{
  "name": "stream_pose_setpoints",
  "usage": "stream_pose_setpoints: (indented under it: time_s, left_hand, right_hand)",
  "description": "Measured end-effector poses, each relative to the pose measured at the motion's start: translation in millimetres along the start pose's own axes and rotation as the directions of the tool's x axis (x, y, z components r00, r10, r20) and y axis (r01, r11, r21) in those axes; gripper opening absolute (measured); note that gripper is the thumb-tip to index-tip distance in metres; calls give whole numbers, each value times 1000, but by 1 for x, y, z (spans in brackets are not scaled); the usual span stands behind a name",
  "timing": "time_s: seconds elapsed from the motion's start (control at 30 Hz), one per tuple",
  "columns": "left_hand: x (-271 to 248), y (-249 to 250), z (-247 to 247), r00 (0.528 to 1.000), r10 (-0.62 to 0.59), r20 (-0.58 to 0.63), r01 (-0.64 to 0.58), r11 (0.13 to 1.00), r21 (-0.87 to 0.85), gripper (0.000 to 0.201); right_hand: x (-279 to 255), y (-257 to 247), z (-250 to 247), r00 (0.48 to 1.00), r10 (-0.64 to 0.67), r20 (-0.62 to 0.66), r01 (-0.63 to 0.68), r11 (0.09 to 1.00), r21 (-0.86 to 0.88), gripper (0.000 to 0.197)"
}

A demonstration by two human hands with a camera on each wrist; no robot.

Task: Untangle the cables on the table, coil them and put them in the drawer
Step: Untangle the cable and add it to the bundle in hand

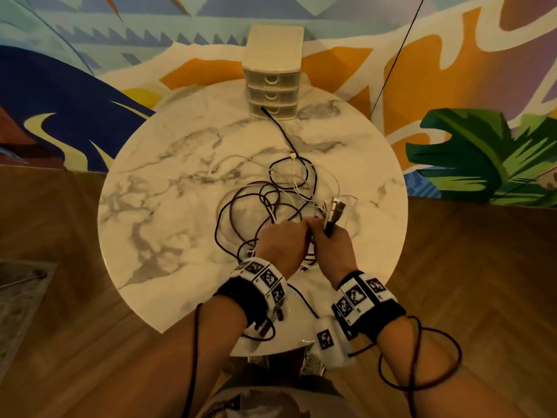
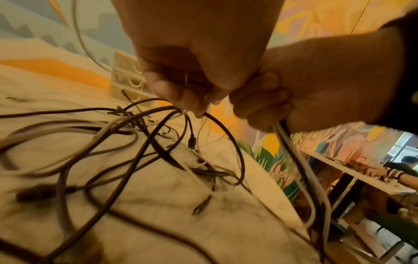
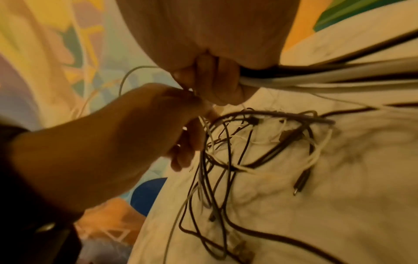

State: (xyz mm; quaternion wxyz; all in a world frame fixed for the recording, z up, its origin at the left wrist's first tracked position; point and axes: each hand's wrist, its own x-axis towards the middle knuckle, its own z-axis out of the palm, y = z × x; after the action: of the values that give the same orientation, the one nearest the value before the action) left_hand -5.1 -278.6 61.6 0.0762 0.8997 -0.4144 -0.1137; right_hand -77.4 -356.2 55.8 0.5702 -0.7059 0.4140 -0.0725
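Two hands: meet knuckle to knuckle over the near-right part of the round marble table (image 1: 168,206), fingertips touching.
Left hand (image 1: 283,245): fingers curled, pinching thin strands drawn up out of the tangle; in the left wrist view a dark cable loops down from its fingertips (image 2: 178,100).
Right hand (image 1: 331,248): fist closed around a bundle of white and dark cables; in the left wrist view the bundle (image 2: 291,148) hangs out below the fist, and in the head view plug ends (image 1: 331,206) stick up beyond the knuckles.
Tangle of cables (image 1: 271,200): dark and white strands heaped on the table just beyond the hands, right of centre, with loops crossing one another.
Single dark cable (image 1: 281,131): runs from the heap toward the far edge; its tip lies at the foot of the drawer unit.
Drawer unit (image 1: 272,82): cream, three drawers stacked, standing at the far edge of the table; all three drawers closed.
Wrist bands: black, with printed square markers, one on each forearm.
Surroundings: painted mural wall behind the table, wooden floor below.
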Motion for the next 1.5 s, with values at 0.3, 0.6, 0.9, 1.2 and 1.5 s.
stream_pose_setpoints:
  time_s: [0.3, 0.6, 0.9, 1.2, 1.5]
  left_hand:
    - [14, -98, 24, 949, -307, -72, 290, 939, -184, 38]
    - [0, -87, 44, 996, 46, -77, -58, 985, -163, 48]
    - [7, -80, 18, 926, -201, -321, 102, 949, -299, 24]
    - [-13, -21, -13, 731, 138, 669, -46, 987, -154, 27]
    - [14, 146, -43, 754, 608, 246, -346, 688, -638, 70]
  right_hand:
    - [5, -23, -48, 940, -46, -339, 163, 931, 326, 36]
    - [-1, -33, -57, 965, 52, -257, 113, 803, 585, 35]
    - [-3, -36, -71, 956, 71, -284, 160, 687, 709, 36]
    - [-2, -16, -92, 910, 156, -385, 157, 730, 665, 35]
    - [-33, 0, -144, 864, 139, -484, 156, 841, 519, 36]
